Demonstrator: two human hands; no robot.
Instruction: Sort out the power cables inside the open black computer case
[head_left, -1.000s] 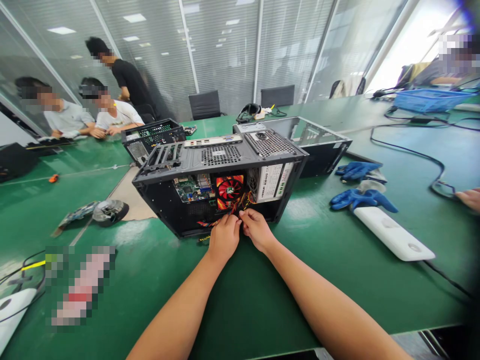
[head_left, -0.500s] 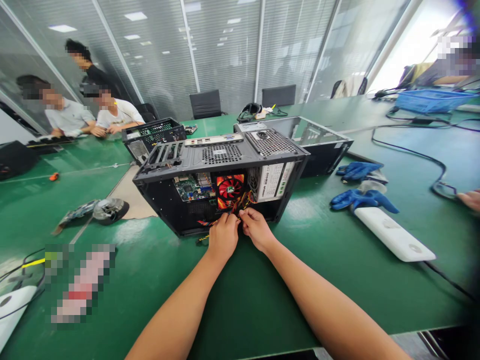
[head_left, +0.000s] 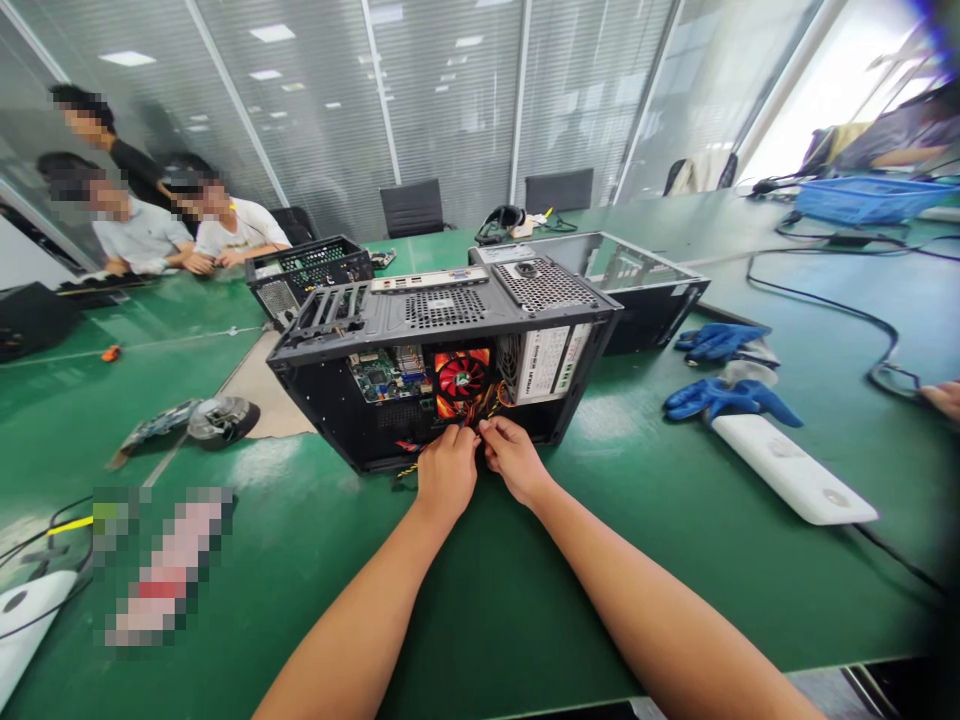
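Note:
An open black computer case (head_left: 330, 400) lies before me on the green table, its side opening toward me. Inside it show a red cooling fan (head_left: 461, 380), a green motherboard (head_left: 386, 378) and a power supply (head_left: 551, 365) with a white label. At the lower edge of the opening, my left hand (head_left: 448, 465) is closed on a bundle of cables, and some yellow-black cable (head_left: 407, 470) sticks out to its left. My right hand (head_left: 514, 458) pinches the same cables close beside it. The fingertips nearly meet, and their exact grip is partly hidden.
Blue gloves (head_left: 735, 395) and a white power strip (head_left: 791, 468) lie to the right. More computer cases (head_left: 660, 310) stand behind. A cap-like object (head_left: 223, 420) rests at left, and a blue basket (head_left: 862, 200) at far right. Several people sit or stand around the table.
My hands stay almost in the same place at the cables. In the background, the standing person in black has moved left.

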